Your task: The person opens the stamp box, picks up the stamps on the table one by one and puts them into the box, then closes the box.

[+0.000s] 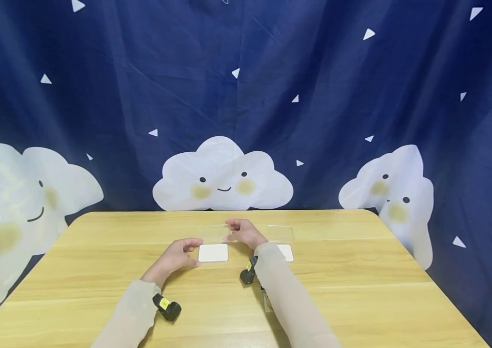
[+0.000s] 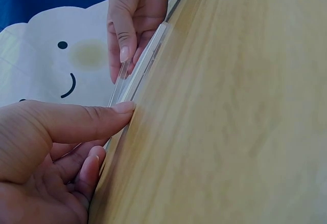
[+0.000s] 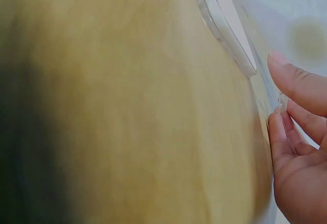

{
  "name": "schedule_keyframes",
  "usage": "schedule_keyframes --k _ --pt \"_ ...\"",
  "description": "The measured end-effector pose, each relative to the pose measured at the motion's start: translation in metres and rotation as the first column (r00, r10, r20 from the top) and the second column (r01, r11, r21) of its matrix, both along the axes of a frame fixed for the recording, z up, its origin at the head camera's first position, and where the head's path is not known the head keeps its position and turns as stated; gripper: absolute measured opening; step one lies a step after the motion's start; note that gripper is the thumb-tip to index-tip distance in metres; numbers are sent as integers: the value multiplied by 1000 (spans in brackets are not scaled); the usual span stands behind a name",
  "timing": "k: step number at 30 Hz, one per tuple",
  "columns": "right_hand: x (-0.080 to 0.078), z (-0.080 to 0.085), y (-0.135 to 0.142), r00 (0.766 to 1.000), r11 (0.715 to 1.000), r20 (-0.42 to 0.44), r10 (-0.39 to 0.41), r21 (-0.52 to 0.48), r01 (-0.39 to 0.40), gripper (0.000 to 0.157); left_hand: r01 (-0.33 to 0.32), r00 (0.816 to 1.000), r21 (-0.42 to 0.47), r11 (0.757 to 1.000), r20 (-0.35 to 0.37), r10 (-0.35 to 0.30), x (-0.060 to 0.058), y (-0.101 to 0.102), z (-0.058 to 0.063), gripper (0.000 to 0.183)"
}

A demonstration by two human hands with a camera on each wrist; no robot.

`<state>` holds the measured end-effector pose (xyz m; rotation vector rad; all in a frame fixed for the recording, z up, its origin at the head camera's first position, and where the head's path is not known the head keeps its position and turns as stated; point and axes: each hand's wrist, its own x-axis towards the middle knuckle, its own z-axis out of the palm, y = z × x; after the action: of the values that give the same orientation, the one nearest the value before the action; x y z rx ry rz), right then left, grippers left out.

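Note:
In the head view, my left hand [image 1: 178, 256] grips the left side of a shallow clear case [image 1: 213, 262] that lies on the table with a white card [image 1: 213, 253] in it. Its thumb rests at the near corner, as the left wrist view also shows. Just beyond the case, my right hand [image 1: 246, 233] pinches the right edge of a clear plastic lid [image 1: 215, 234]. In the left wrist view this lid [image 2: 120, 83] stands right beside the case [image 2: 148, 63]. The right wrist view shows only the lid's edge [image 3: 282, 102] between thumb and fingers.
To the right lie a second clear lid [image 1: 280, 234] and a second white card [image 1: 287, 252], partly hidden by the right forearm. A small pale item [image 1: 267, 303], too small to tell, shows beside that forearm. A dark blue curtain [image 1: 246, 106] hangs behind the wooden table [image 1: 359, 290].

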<state>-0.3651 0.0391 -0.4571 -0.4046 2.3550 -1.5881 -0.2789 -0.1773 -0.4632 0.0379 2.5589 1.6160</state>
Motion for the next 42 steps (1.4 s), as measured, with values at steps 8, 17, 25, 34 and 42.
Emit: schedule_keyframes --k 8,17,25,34,42 --pt "0 -1 0 1000 999 1 -10 -31 10 57 -1 1000 -1 1000 -1 1 0 1 -1 62" --pt "9 8 1 1000 999 15 -2 -50 3 58 5 1000 4 1000 3 -5 0 0 0 63" --pt "2 -3 0 1000 998 20 -23 -55 24 58 -2 1000 10 1000 0 2 0 0 -2 62" --pt "3 1 5 1000 999 22 -9 -45 10 57 -13 1000 -10 1000 -9 13 -2 1 -3 62" --pt "4 9 16 1000 998 13 19 -61 -18 56 -11 1000 -6 1000 -7 11 -1 1 -2 62"
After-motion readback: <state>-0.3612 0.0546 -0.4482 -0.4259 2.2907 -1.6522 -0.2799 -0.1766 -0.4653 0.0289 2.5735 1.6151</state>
